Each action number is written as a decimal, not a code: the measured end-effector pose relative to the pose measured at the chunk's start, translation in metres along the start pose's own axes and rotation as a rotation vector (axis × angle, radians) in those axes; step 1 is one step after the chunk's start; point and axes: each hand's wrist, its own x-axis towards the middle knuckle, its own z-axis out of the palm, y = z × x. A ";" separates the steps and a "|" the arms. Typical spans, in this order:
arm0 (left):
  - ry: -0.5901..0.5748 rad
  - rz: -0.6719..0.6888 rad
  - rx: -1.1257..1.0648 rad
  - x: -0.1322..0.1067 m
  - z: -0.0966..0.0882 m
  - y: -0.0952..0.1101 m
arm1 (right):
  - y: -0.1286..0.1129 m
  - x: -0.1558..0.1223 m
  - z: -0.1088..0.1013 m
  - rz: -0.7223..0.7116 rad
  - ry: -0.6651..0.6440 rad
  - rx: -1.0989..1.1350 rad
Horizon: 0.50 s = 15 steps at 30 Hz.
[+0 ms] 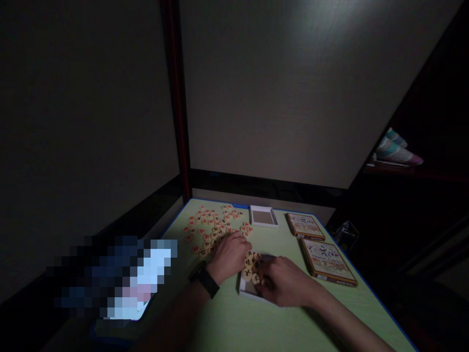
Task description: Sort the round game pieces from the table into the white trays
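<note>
Many round wooden game pieces (214, 222) with red and black characters lie scattered on a pale green table (242, 318). My left hand (229, 255), a dark watch on its wrist, rests curled on the near edge of that pile. My right hand (284, 281) is closed over a small white box tray (246, 289) and touches pieces in it. Several pieces (252, 268) sit stacked in the tray between my two hands.
An empty white box tray (263, 216) stands at the back of the table. Two printed box lids (305, 226) (327, 261) lie at the right. A pixelated patch covers the left edge. Folded cloth (397, 149) sits on a dark shelf at right.
</note>
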 end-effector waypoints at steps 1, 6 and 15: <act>0.002 0.000 0.001 0.000 0.000 0.000 | -0.001 0.000 -0.001 0.006 0.001 -0.003; 0.009 0.002 0.005 0.000 -0.001 0.000 | -0.003 0.001 -0.001 0.024 -0.004 -0.020; 0.019 0.014 0.008 -0.001 0.004 -0.002 | 0.004 -0.010 -0.015 0.049 0.010 0.114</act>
